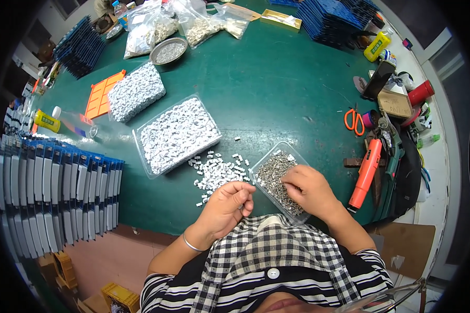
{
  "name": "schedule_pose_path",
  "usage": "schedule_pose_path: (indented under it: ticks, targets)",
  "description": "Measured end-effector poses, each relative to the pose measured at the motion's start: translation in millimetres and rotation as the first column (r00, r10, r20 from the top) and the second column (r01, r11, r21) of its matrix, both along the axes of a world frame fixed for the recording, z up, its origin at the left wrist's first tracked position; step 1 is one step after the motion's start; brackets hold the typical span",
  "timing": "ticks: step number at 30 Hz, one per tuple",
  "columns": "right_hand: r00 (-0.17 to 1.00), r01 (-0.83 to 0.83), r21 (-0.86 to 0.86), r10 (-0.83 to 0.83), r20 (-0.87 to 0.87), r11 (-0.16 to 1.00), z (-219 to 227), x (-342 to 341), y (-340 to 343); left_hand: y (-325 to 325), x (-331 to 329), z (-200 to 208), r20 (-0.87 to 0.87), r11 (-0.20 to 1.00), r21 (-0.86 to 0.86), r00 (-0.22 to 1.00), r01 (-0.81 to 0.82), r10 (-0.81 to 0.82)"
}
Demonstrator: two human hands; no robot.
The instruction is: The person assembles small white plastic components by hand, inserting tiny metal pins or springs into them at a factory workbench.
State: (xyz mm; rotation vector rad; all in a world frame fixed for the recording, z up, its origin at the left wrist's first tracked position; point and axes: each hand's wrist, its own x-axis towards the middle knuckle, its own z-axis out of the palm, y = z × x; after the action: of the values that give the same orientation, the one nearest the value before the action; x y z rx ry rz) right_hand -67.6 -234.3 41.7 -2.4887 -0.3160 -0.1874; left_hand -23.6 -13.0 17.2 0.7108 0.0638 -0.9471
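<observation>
My right hand (pixel 309 189) reaches into a clear plastic tub (pixel 257 177) of small metal screws (pixel 274 172), its fingertips bent down at them. Whether a screw is between those fingers is hidden. My left hand (pixel 230 206) is closed, thumb against curled fingers, just left of the tub; anything inside is too small or covered to make out. Right beyond it lies a loose heap of small white-grey plastic parts (pixel 219 172). A clear tub (pixel 152 168) full of the same white parts (pixel 177 133) stands behind the heap.
At left, a second block of white parts (pixel 137 91) rests against an orange tray (pixel 103 94), near stacked grey-blue panels (pixel 62 182). A metal bowl (pixel 169 51) and plastic bags (pixel 198 28) sit farther back. At right lie orange scissors (pixel 354 122) and a red electric screwdriver (pixel 367 172).
</observation>
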Motion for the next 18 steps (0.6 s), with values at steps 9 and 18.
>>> schedule_pose_path:
  ticks: [9, 18]
  targets:
    - [0.935, 0.154, 0.759, 0.155, -0.32, 0.633, 18.3, -1.5, 28.0, -8.8, -0.7, -2.9, -0.031, 0.993, -0.112, 0.999, 0.039, -0.043]
    - [0.983, 0.042, 0.615, 0.076, -0.165, 0.788, 6.9, -0.4, 36.2, -14.5, -2.5, 1.1, -0.008, 0.999, -0.031, 1.0, 0.028, -0.029]
